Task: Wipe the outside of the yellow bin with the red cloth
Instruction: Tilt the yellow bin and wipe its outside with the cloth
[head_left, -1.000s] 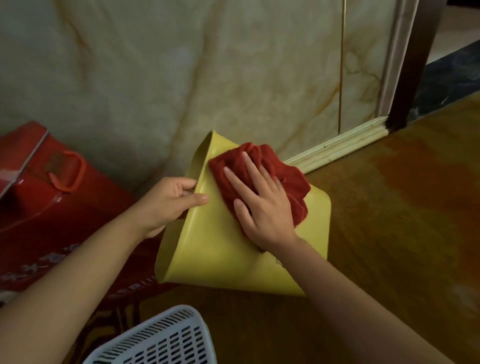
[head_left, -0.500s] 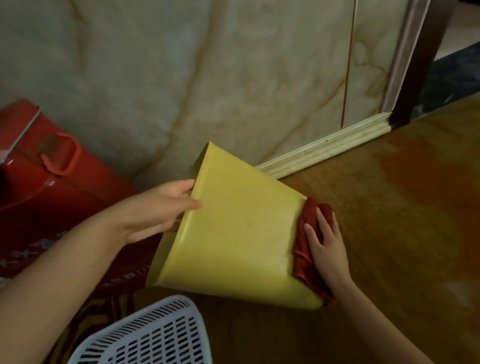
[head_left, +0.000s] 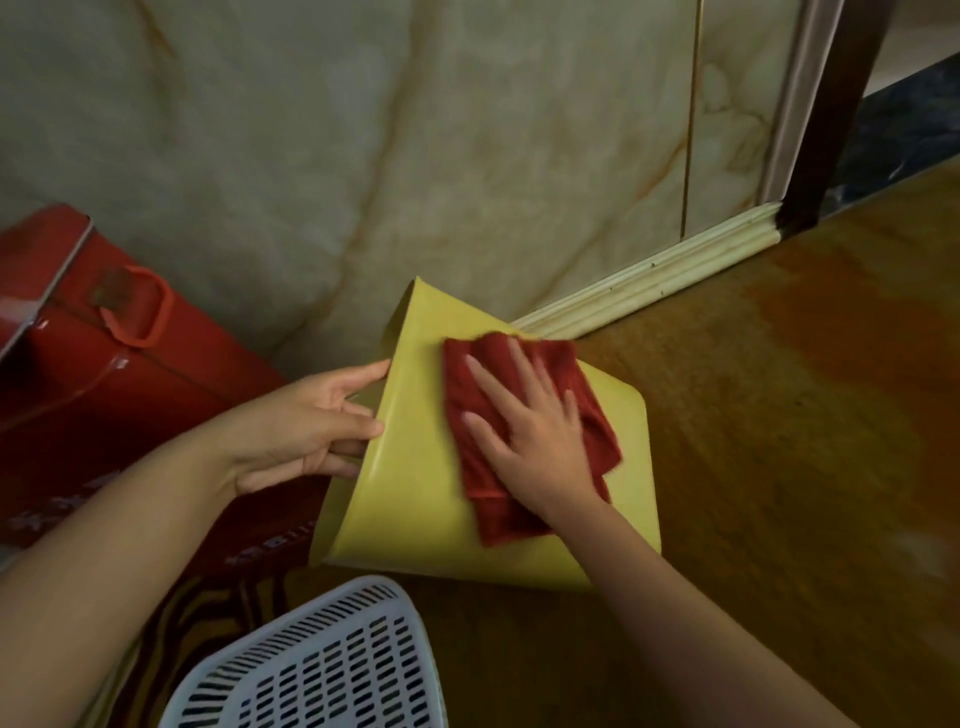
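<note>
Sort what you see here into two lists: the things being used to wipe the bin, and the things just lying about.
In use:
yellow bin, tipped on its side
red cloth, pressed flat on the bin
right hand, on the cloth
left hand, gripping the bin's rim

Lying about:
red box by the wall
white basket, near edge of view

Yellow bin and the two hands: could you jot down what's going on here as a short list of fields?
activity: wiping the outside of the yellow bin
bin position: tipped on its side on the brown floor, open end toward the left
right hand: flat, fingers spread, pressing the red cloth on the bin's upward-facing wall
left hand: gripping the bin's rim, steadying it
nearby: red box to the left, white slotted basket in front, marble wall behind
</note>
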